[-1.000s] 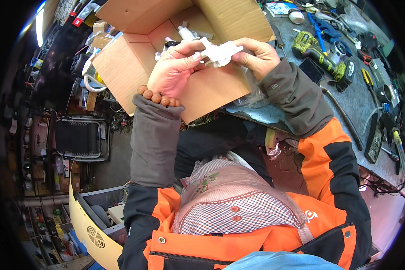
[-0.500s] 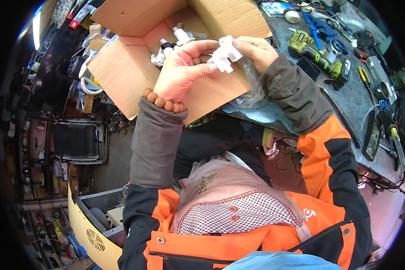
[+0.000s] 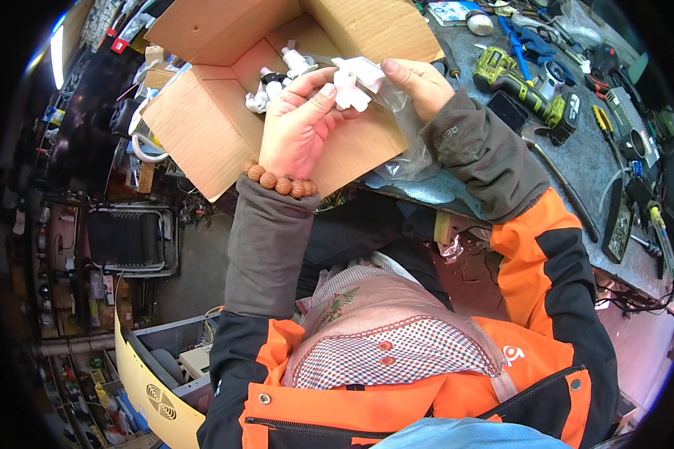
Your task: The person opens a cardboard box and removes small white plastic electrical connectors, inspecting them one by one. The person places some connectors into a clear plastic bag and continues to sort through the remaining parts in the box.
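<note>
Hands [image 3: 298, 138] close together, fingers [image 3: 307, 84] bent, forearms [image 3: 271, 251] angled inward

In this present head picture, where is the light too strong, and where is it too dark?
Head view: the tube lamp glares at upper left, the clear plastic bag catches glints, the white plastic part looks very bright; the picture's rim falls to black.

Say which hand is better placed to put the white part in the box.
Likely the left hand: it grips the white part and is nearer the fittings in the cardboard box; the right hand is at the part's far edge.
</note>
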The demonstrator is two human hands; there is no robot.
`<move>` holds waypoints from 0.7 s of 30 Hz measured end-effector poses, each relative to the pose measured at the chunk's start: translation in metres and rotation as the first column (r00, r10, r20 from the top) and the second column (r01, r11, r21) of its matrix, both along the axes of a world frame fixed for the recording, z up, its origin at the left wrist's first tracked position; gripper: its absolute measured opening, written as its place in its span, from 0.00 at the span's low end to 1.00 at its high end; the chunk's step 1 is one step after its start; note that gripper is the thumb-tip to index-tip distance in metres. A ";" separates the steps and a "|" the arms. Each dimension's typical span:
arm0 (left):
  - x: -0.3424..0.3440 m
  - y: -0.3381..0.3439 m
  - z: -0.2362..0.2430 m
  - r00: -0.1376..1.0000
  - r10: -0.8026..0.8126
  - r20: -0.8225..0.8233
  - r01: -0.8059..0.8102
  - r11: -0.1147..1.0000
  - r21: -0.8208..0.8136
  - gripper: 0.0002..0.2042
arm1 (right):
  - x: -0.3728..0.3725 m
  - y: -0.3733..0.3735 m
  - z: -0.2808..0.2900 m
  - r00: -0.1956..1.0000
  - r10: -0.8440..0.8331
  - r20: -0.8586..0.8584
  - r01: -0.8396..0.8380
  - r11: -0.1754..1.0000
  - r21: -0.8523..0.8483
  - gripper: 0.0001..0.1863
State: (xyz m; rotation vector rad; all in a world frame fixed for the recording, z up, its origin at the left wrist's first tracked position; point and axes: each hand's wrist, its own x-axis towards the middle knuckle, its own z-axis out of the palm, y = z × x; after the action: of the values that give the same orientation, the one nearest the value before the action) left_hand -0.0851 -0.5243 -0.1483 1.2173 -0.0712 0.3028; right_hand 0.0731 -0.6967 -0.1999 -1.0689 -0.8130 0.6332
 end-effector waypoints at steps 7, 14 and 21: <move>-0.001 0.002 -0.011 0.994 -0.099 -0.041 0.092 0.985 -0.146 0.17 | -0.002 0.001 0.001 0.993 0.011 0.116 -0.017 0.999 0.049 0.22; 0.002 0.001 -0.014 0.981 -0.190 -0.047 0.169 0.943 -0.286 0.14 | -0.010 0.009 -0.002 0.991 -0.063 0.114 0.048 0.991 0.128 0.22; 0.005 0.003 -0.015 0.985 -0.157 -0.066 0.120 0.914 -0.387 0.13 | -0.016 0.004 0.002 0.981 -0.027 0.193 0.008 0.995 0.103 0.20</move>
State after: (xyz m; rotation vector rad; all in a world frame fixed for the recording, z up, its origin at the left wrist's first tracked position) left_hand -0.0805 -0.5213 -0.1635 0.8305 -0.0137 0.1243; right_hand 0.0567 -0.6932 -0.1981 -1.0536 -0.9934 0.4718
